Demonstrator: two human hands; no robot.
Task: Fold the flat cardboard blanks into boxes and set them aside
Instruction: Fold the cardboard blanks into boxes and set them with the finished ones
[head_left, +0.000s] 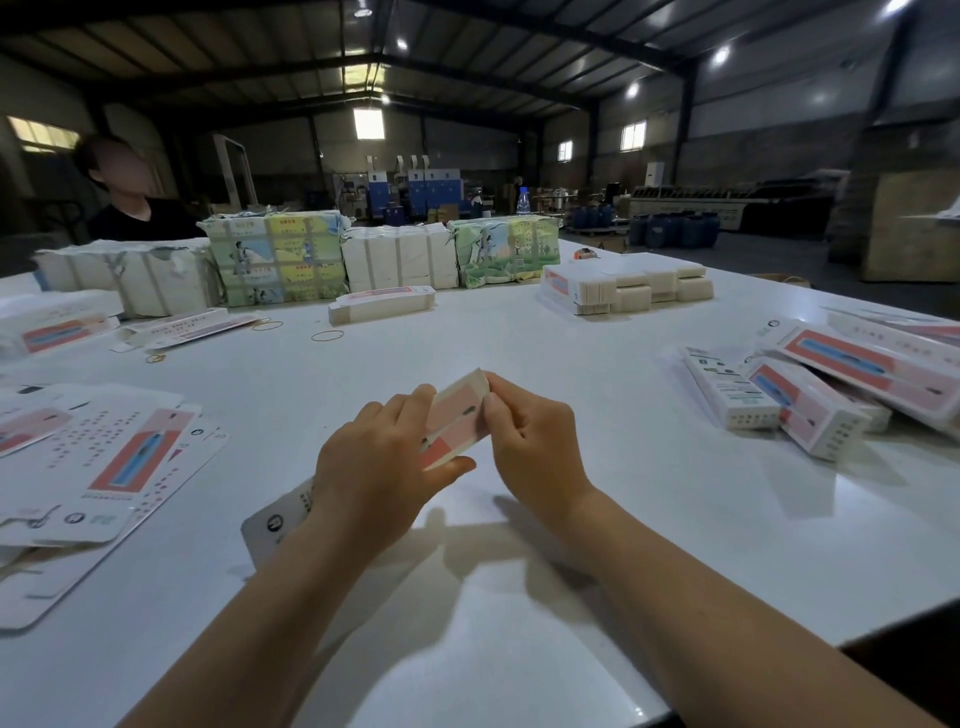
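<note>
Both hands, left hand (379, 462) and right hand (530, 436), pinch a pink box (457, 421) above the white tabletop (519, 338), its print too blurred to read.

A long white and pink box (457, 418) is held up above the table (519, 519), tilted, its far end closed. Flat white and pink blanks (111, 457) lie spread out on the left. Finished boxes (810, 400) lie in a loose heap on the right.
</note>
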